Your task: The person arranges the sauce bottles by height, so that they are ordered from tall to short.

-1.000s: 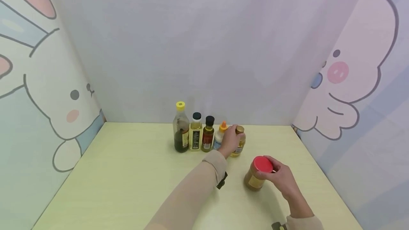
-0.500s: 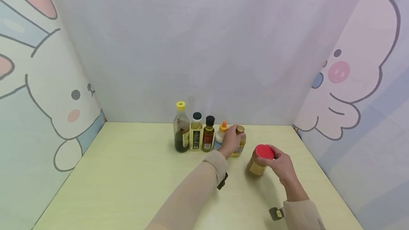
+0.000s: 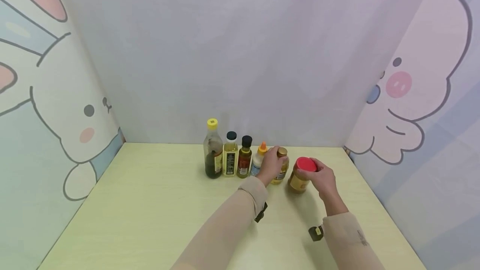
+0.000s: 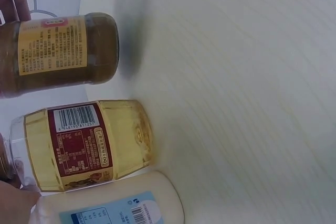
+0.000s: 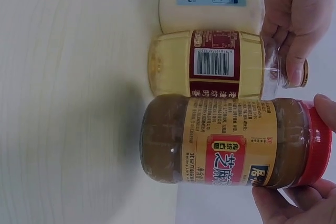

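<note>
My right hand (image 3: 323, 177) grips a brown sesame paste jar (image 3: 298, 183) round its red lid. In the right wrist view, the jar (image 5: 228, 148) lies close alongside a small cooking oil bottle (image 5: 215, 64) with pale yellow oil and a dark red label. My left hand (image 3: 271, 163) holds that oil bottle by the neck, just below its gold cap, thumb on the near side. Left of it stands a white squeeze bottle (image 3: 257, 161) with an orange tip, partly hidden by the left hand. A shadow falls on the tabletop beside the jar's base.
The row continues leftward with a dark-red-labelled bottle (image 3: 244, 163), a square oil bottle (image 3: 230, 157) and a tall soy sauce bottle (image 3: 213, 151) with a yellow cap. A plain curtain (image 3: 240, 53) rises behind the pale table (image 3: 150, 211); printed panels flank both sides.
My right hand has carried the sesame paste jar away from me, up beside the oil bottle at the right end of the row. The left hand stays in place on the oil bottle.
</note>
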Demonstrator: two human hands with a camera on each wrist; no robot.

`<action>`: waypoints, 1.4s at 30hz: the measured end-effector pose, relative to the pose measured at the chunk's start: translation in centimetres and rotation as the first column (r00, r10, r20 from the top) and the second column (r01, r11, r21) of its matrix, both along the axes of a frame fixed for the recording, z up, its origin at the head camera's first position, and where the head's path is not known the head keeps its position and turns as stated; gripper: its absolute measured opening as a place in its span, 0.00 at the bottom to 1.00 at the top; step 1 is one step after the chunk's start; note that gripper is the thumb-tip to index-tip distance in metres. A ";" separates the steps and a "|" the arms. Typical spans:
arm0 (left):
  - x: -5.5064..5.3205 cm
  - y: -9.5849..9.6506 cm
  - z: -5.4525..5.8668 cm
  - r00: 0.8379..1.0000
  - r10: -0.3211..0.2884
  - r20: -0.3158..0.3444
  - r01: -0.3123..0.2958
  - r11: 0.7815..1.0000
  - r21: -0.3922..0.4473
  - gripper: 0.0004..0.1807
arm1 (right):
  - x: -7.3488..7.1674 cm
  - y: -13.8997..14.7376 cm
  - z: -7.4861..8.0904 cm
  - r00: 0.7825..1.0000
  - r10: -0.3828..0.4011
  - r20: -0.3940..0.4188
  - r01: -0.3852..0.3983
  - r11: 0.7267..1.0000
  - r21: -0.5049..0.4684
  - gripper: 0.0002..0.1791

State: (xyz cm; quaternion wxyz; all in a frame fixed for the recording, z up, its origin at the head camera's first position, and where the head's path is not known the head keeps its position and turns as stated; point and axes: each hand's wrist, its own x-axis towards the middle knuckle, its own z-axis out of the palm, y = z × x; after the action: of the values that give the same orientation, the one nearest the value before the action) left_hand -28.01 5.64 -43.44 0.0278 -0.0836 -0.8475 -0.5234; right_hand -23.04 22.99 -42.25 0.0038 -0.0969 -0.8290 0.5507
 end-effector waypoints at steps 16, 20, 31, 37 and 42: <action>0.1 0.0 0.2 1.000 -0.002 -0.014 0.002 1.000 -0.023 0.14 | -2.4 0.1 -1.3 0.997 -0.072 -0.001 0.072 0.997 -0.019 0.45; 0.2 -0.1 0.3 1.000 -0.003 -0.014 0.002 1.000 -0.030 0.13 | -2.7 -0.2 -1.3 0.997 -0.076 0.006 0.076 0.997 -0.032 0.45; 0.0 0.0 0.2 1.000 0.007 -0.005 -0.007 0.999 -0.044 0.15 | -3.4 -0.5 -1.2 0.998 -0.069 0.010 0.069 0.997 -0.037 0.44; 0.0 -0.1 0.1 1.000 0.003 -0.005 -0.004 0.999 -0.039 0.15 | -3.5 -0.6 -1.1 0.998 -0.057 0.019 0.058 0.998 -0.031 0.44; 0.1 0.0 0.2 1.000 -0.003 -0.001 0.003 1.000 -0.029 0.15 | -3.5 -0.6 -1.0 0.999 -0.043 0.016 0.043 0.999 -0.010 0.43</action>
State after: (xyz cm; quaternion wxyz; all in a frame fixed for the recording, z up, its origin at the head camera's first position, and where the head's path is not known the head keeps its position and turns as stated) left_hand -27.95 5.59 -43.29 0.0262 -0.0857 -0.8548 -0.5112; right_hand -26.58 22.41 -43.29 0.0087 -0.1192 -0.8238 0.5542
